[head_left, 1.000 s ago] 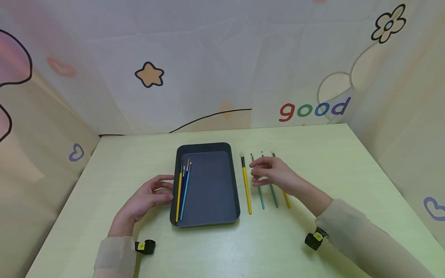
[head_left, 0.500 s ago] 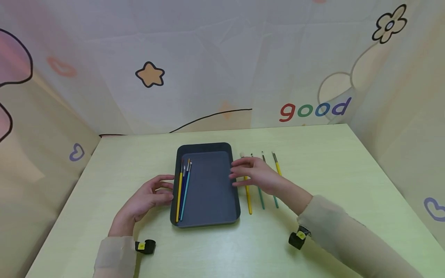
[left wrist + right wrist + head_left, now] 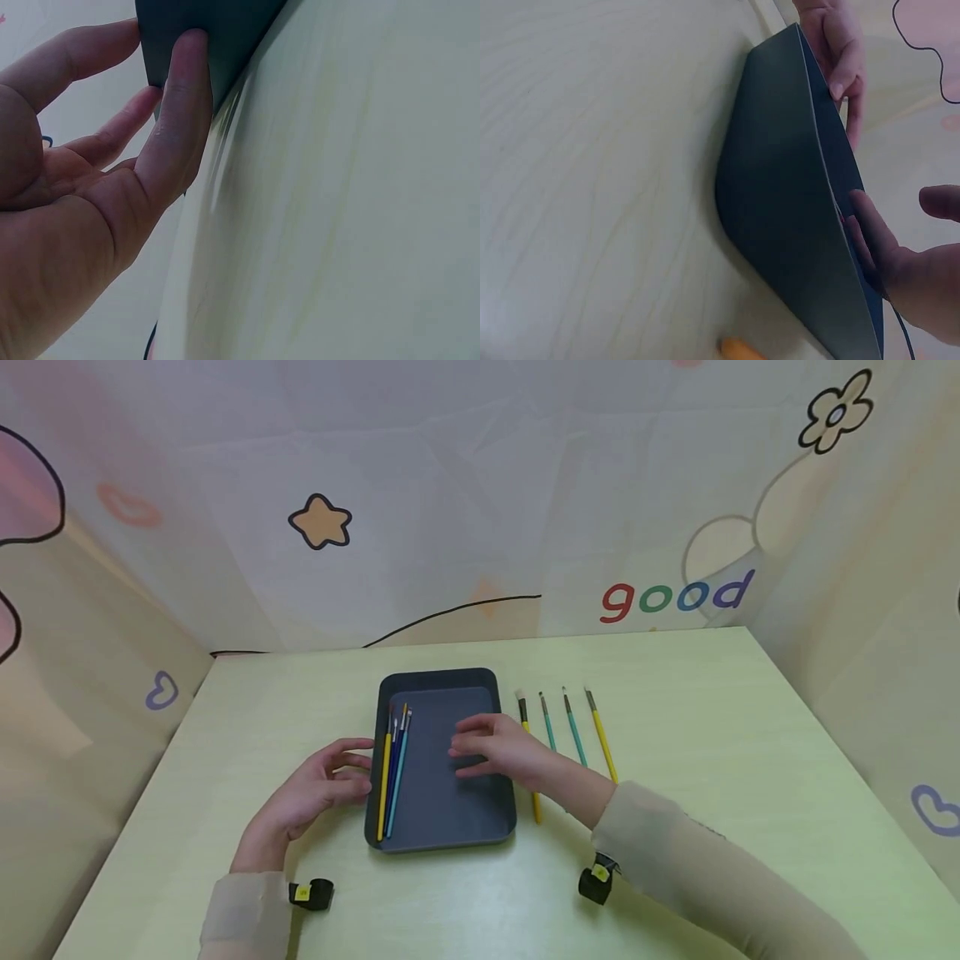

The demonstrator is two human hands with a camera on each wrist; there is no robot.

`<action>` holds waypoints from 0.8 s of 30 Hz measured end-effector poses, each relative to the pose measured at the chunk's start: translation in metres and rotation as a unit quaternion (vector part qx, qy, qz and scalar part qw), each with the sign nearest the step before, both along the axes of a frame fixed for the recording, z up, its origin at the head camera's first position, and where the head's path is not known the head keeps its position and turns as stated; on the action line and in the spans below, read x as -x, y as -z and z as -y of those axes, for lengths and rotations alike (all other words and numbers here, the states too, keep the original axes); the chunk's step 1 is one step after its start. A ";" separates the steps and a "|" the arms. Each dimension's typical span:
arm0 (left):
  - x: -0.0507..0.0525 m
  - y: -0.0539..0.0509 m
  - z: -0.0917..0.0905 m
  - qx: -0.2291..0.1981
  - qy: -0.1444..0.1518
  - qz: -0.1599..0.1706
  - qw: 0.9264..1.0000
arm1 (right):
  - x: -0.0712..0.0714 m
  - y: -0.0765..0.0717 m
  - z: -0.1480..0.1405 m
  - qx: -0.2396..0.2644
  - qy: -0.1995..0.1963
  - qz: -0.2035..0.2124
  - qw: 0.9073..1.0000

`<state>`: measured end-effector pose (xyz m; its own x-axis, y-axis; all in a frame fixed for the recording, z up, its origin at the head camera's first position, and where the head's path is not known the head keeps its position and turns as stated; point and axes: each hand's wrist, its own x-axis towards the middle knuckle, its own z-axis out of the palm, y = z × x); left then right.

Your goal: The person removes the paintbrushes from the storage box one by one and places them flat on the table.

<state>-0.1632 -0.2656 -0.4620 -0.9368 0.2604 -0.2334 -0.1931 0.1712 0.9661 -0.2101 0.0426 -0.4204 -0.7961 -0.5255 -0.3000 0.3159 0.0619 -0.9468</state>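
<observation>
Dark grey and shallow-walled, the tray [image 3: 465, 822] sits on the table [image 3: 712, 718], and along its left wall we see four brushes: a yellow brush [image 3: 386, 781], what look like two dark blue brushes [image 3: 395, 752] and a turquoise brush [image 3: 399, 777]. Over its right half hangs the right hand [image 3: 498, 747]; a second ago it was above the loose brushes, then at the right rim. It has crossed with loosely spread fingers and nothing visible in them, so we judge nothing has been added: four inside, four outside. Whether those fingers touch the tray we cannot tell. The left hand [image 3: 315, 785] has not shifted; its relaxed fingers touch the left wall from outside, steadying it, we think.

Outside the right rim lie the near yellow brush [image 3: 524, 714], partly hidden by the right arm [image 3: 577, 785], two teal brushes [image 3: 575, 727] and the far yellow brush [image 3: 602, 735]. Our widest bare strip inside is right of the turquoise brush. The raised rim needs clearing, and a low wrist could nudge the near yellow brush. Behind, the table ends at the cloth backdrop [image 3: 450, 527].
</observation>
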 end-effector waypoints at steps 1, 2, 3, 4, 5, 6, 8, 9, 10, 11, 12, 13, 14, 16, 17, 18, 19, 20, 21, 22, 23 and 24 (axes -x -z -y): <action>0.000 0.000 0.000 -0.001 0.000 0.000 1.000 | 0.000 0.001 0.003 -0.001 -0.003 0.004 1.000; 0.000 0.000 0.000 -0.001 0.000 0.001 1.000 | 0.000 0.003 0.006 0.000 -0.006 0.007 1.000; 0.000 0.000 0.000 -0.001 0.000 0.001 1.000 | -0.001 0.004 0.009 0.003 -0.009 0.012 1.000; 0.000 -0.001 0.000 0.000 -0.001 0.002 1.000 | -0.001 0.005 0.011 0.007 -0.012 0.016 1.000; 0.000 -0.001 -0.001 0.000 -0.001 0.001 1.000 | -0.001 0.007 0.013 0.014 -0.013 0.022 1.000; 0.000 -0.001 0.000 0.001 -0.002 0.001 1.000 | -0.001 0.008 0.016 0.022 -0.014 0.030 0.999; -0.001 0.000 0.000 0.002 -0.002 0.001 1.000 | -0.002 0.010 0.020 0.040 -0.017 0.042 0.998; -0.001 0.000 0.000 0.002 -0.003 0.001 1.000 | -0.003 0.010 0.022 0.049 -0.017 0.048 0.997; -0.001 0.000 0.000 0.002 -0.003 0.001 1.000 | -0.003 0.011 0.024 0.057 -0.018 0.055 0.997; -0.001 0.000 0.000 0.002 -0.004 0.002 1.000 | -0.003 0.012 0.026 0.062 -0.018 0.061 0.996; -0.001 -0.001 -0.001 0.001 -0.004 0.003 1.000 | -0.004 0.012 0.028 0.066 -0.018 0.067 0.995; -0.001 -0.001 -0.001 0.000 -0.004 0.003 1.000 | -0.004 0.013 0.029 0.071 -0.019 0.072 0.995; -0.001 -0.001 -0.001 -0.001 -0.004 0.004 1.000 | -0.004 0.014 0.031 0.076 -0.020 0.078 0.994; -0.002 -0.003 -0.001 -0.002 -0.002 0.004 1.000 | -0.005 0.017 0.034 0.088 -0.020 0.091 0.992; -0.002 -0.003 -0.001 -0.002 -0.002 0.004 1.000 | -0.005 0.017 0.035 0.093 -0.019 0.096 0.991; -0.002 -0.004 -0.001 -0.002 -0.001 0.003 1.000 | -0.005 0.019 0.036 0.100 -0.018 0.102 0.990; -0.002 -0.004 -0.001 -0.002 0.000 0.002 1.000 | -0.005 0.020 0.038 0.107 -0.017 0.108 0.988; -0.002 -0.004 -0.001 -0.002 0.002 0.002 1.000 | -0.006 0.021 0.040 0.112 -0.016 0.113 0.987; -0.002 -0.004 -0.001 -0.003 0.001 0.002 1.000 | -0.006 0.022 0.041 0.118 -0.015 0.118 0.986; -0.002 -0.005 -0.001 -0.003 0.001 0.003 1.000 | -0.006 0.022 0.043 0.122 -0.015 0.121 0.985; -0.002 -0.004 -0.001 -0.003 0.002 0.002 1.000 | -0.006 0.023 0.044 0.125 -0.016 0.123 0.984; -0.002 -0.004 -0.001 -0.004 0.003 0.003 1.000 | -0.006 0.024 0.046 0.128 -0.017 0.128 0.983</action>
<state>-0.1611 -0.2644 -0.4579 -0.9340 0.2674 -0.2371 -0.1980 0.1650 0.9662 -0.2042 -0.0031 -0.4439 -0.6928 -0.6347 -0.3422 0.5472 -0.1537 -0.8228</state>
